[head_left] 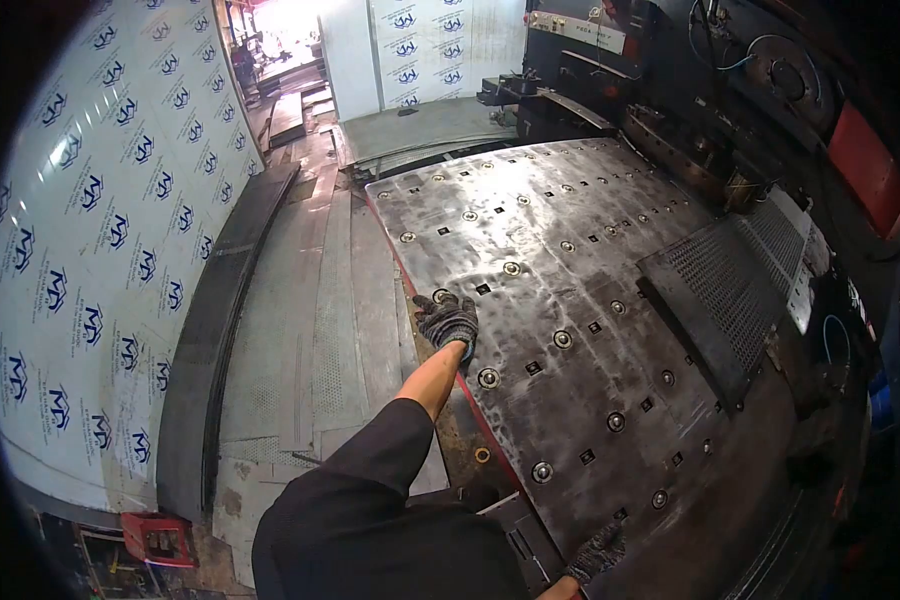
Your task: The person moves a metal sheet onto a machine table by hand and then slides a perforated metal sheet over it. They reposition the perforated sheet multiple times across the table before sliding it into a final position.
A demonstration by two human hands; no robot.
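A large dark metal table [590,280] with rows of round ball-like fittings and small square holes fills the middle and right of the head view. My left hand [450,325], in a grey knitted glove, rests on its left edge beside one round fitting. Its fingers are apart and hold nothing. Lower down, my right hand [598,555], gloved alike, lies on the near edge of the tabletop with its fingers stretched out. No loose workpiece shows under either palm.
A perforated metal plate [715,300] lies on the table's right side. Behind it stands a large dark machine [660,70]. Flat metal sheets [315,300] cover the floor at left. Long dark strips [220,330] lie along a film-covered wall [100,220]. A red box [160,540] sits lower left.
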